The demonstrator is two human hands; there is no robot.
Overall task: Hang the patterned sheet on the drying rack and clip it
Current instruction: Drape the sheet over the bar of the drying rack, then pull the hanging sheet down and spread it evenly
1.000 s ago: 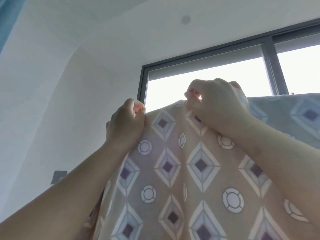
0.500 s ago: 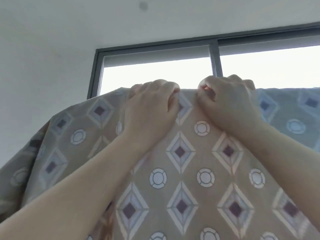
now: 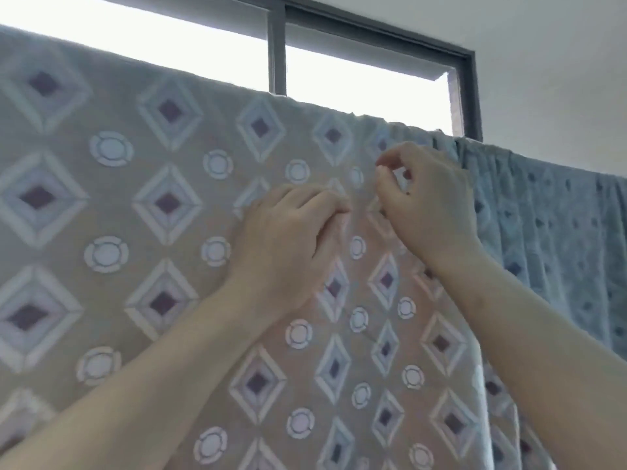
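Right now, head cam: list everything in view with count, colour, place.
patterned sheet: one, beige with diamonds and circles, draped over a hidden top support, fills left and centre
blue-grey cloth: one, gathered, hanging at right; cannot tell if it is part of the same sheet
window: one, dark frame, bright panes, behind the sheet's top edge
wall: white, upper right
left hand: one, centre, grips a fold of the sheet
right hand: one, just right of it, pinches the sheet

Dark-framed window [image 3: 276, 56], white wall [image 3: 549, 56]
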